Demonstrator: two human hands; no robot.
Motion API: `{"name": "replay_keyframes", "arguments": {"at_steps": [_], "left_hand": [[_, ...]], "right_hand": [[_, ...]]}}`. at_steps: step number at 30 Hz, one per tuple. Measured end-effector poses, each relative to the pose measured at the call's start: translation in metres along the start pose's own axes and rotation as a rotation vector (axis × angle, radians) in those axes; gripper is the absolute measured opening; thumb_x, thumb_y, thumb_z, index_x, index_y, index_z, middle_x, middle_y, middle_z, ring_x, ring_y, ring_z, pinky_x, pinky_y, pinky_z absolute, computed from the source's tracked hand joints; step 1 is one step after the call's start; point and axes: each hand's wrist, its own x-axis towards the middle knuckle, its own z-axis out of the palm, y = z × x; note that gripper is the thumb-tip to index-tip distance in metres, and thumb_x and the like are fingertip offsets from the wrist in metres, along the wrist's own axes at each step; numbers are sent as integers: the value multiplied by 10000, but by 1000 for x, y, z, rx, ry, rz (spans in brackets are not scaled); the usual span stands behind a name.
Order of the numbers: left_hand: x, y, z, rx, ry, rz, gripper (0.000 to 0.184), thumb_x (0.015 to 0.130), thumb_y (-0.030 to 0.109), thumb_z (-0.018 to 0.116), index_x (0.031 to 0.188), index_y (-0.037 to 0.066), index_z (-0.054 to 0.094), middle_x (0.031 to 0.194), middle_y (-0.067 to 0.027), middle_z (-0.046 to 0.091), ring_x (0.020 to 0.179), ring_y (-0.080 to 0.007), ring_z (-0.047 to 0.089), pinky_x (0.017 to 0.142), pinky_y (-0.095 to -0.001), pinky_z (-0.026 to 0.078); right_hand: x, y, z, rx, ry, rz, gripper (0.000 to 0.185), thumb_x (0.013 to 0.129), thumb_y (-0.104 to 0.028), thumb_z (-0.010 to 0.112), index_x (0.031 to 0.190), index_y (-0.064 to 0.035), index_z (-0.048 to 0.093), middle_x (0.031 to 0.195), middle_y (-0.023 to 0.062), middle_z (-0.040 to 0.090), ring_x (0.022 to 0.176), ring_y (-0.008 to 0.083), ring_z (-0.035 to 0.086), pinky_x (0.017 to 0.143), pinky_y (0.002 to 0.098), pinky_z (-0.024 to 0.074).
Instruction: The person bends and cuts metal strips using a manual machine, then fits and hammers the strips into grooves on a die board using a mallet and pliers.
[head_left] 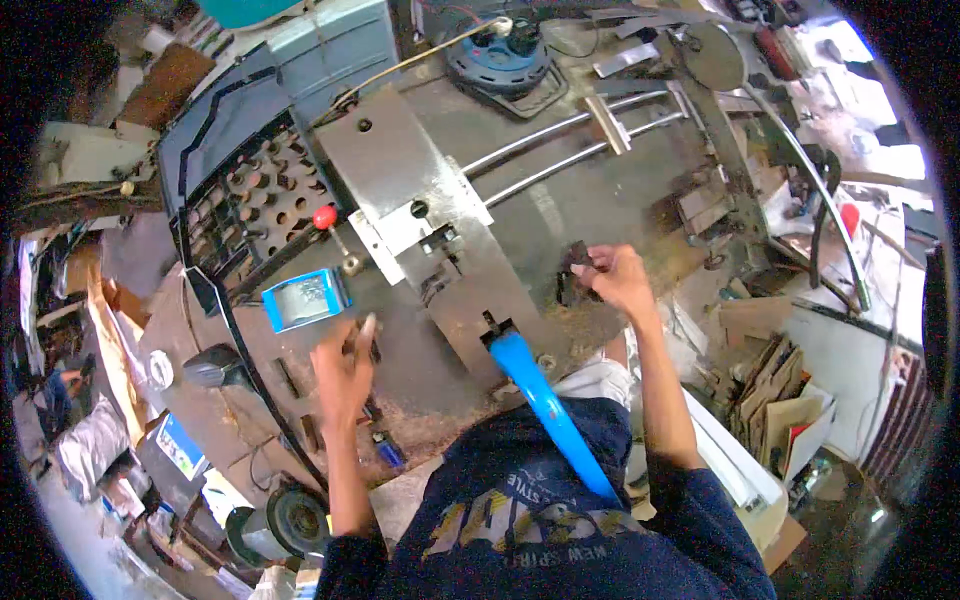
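My right hand (pixel 622 280) is closed, thumb and fingers pinching a small dark metal block (pixel 577 254) just above the worktable. Beneath the block sits another dark piece (pixel 566 290), partly in shadow. Over the table's left part, my left hand (pixel 342 368) has thumb and fingers apart, somewhat blurred, with nothing visible in it. Just beyond those fingers is a blue-rimmed tray (pixel 306 300) with a grey, shiny inside. Between my hands stands a steel machine bed (pixel 480 300) with a blue lever (pixel 545 400) pointing toward my body.
A red-knobbed handle (pixel 325 217) rises beside the machine. Two chrome rails (pixel 560 150) extend to the right. Behind on the left, a rack (pixel 270 195) holds several round metal pieces. A blue round device (pixel 500 65) stands at the back. Stacked cardboard (pixel 770 400) lies at the right.
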Motion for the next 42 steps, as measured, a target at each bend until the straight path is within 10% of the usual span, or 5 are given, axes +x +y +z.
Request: {"name": "replay_keyframes", "arguments": {"at_steps": [13, 20, 28, 35, 42], "left_hand": [[-61, -72, 55, 222, -307, -157, 85, 804, 42, 723, 846, -11, 673, 735, -211, 647, 640, -358, 637, 608, -422, 486], [-81, -75, 65, 29, 100, -115, 208, 799, 155, 797, 851, 1, 666, 739, -167, 645, 559, -297, 586, 552, -378, 477], [-57, -89, 10, 321, 482, -132, 488, 830, 1, 603, 1283, -47, 429, 1224, -283, 441, 1123, -456, 432, 996, -521, 362], [-32, -113, 8, 398, 490, -517, 687, 791, -38, 571, 1407, -118, 279, 1339, -336, 381, 1258, -515, 366, 1065, -574, 280], [-55, -136, 21, 218, 526, -230, 396, 828, -75, 558, 1217, -74, 482, 1228, -332, 504, 1156, -487, 497, 989, -488, 405]], "right_hand": [[-13, 18, -15, -23, 328, -72, 240, 869, -176, 724, 1012, 17, 724, 895, 178, 742, 782, 246, 725, 740, 361, 560], [-57, -40, 8, 248, 269, -46, 262, 921, -232, 715, 956, 27, 703, 757, 46, 689, 680, 85, 612, 621, 243, 477], [-71, -98, -1, 231, 193, -196, 205, 935, -189, 700, 988, 9, 691, 793, 29, 664, 715, 78, 604, 626, 225, 475], [-115, -177, -3, 139, 80, -647, 95, 877, -91, 704, 960, -48, 718, 952, 106, 733, 787, 225, 706, 747, 332, 549], [-98, -235, 176, -340, -340, -1001, 395, 852, -14, 557, 1247, -16, 548, 1193, 225, 551, 990, 388, 646, 827, 471, 560]]}}
